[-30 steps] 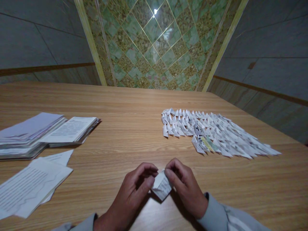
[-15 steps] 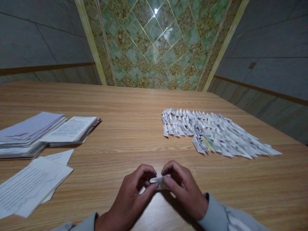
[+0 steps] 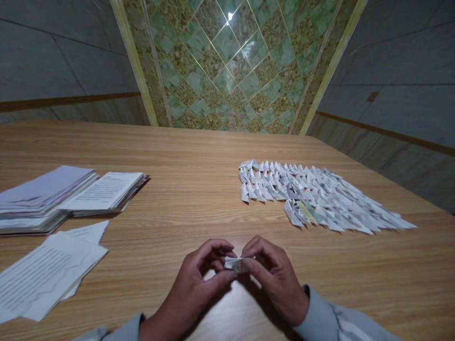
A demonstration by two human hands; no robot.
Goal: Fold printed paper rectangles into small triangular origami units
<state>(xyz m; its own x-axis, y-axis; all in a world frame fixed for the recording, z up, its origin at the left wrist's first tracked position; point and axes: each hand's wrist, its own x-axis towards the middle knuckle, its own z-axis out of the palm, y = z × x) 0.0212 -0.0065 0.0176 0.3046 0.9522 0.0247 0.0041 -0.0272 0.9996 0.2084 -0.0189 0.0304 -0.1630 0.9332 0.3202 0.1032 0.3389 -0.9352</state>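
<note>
A small folded piece of paper [image 3: 234, 264], whitish grey, is held just above the table at the bottom centre. My left hand [image 3: 201, 279] pinches its left end, thumb along the near side and fingers curled behind. At the right end, my right hand [image 3: 272, 274] grips it between thumb and fingertips. Both hands partly cover the paper, so its full shape is hidden. Beyond my right hand lie many pointed folded paper pieces [image 3: 330, 199], set in close rows.
A thick stack of paper [image 3: 46, 189] and a smaller printed stack [image 3: 106, 192] lie on the left of the wooden table [image 3: 177, 156]. Loose sheets [image 3: 50, 270] overlap in front of them. A tiled wall [image 3: 227, 71] stands behind the table.
My fingers have shifted slightly on the folded paper, and it has moved a little to the right and up. The stacks and rows look the same.
</note>
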